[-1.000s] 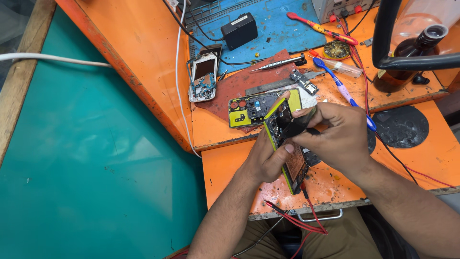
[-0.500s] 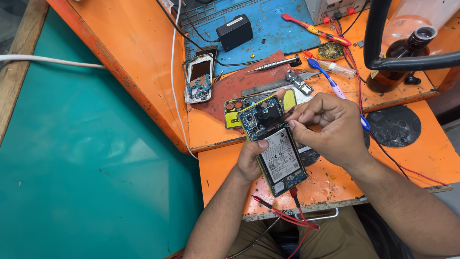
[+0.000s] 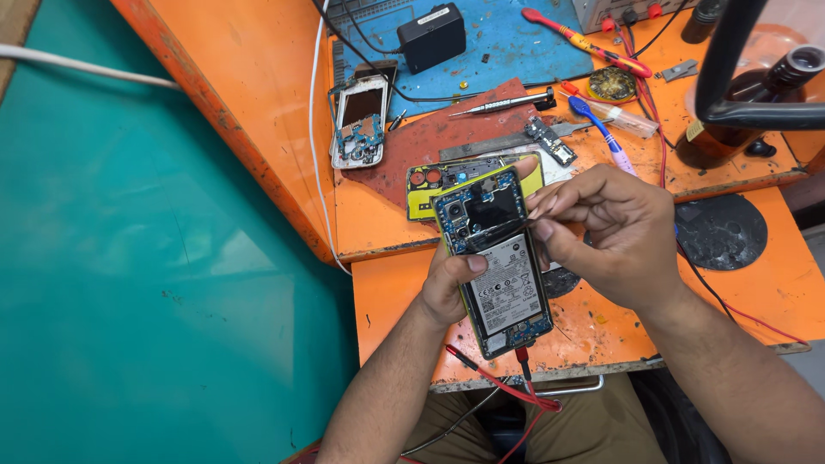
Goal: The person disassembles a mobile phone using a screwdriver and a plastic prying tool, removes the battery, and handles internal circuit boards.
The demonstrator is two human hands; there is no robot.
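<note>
Left hand [image 3: 447, 288]: closed around the lower left edge of the opened phone [image 3: 497, 258], thumb lying across the face beside the battery [image 3: 507, 282]; the phone is clamped and held above the bench.
Right hand [image 3: 606, 228]: fingertips pinched together at the phone's upper right edge, level with the circuit board; whether anything sits between the fingertips cannot be told.
Phone position: between the two hands, tilted, camera end away from the person, lower end toward the lap.
Phone appearance: back cover off, yellow-green frame, blue circuit board and camera modules at the top, grey labelled battery filling the middle, small board at the bottom.
Count, phones: two; the held one and one stripped phone [image 3: 361, 120] lying beyond the left hand on the bench.
Count, covers: one yellow back cover [image 3: 425, 185] just behind the held phone.
Count, probe leads: red and black leads [image 3: 507, 387] below the phone's lower end.
Farther out: one screwdriver [image 3: 503, 105], one blue brush [image 3: 597, 129], one black adapter [image 3: 432, 36] on the blue mat [image 3: 516, 47].
Surface: orange bench [image 3: 765, 283].
</note>
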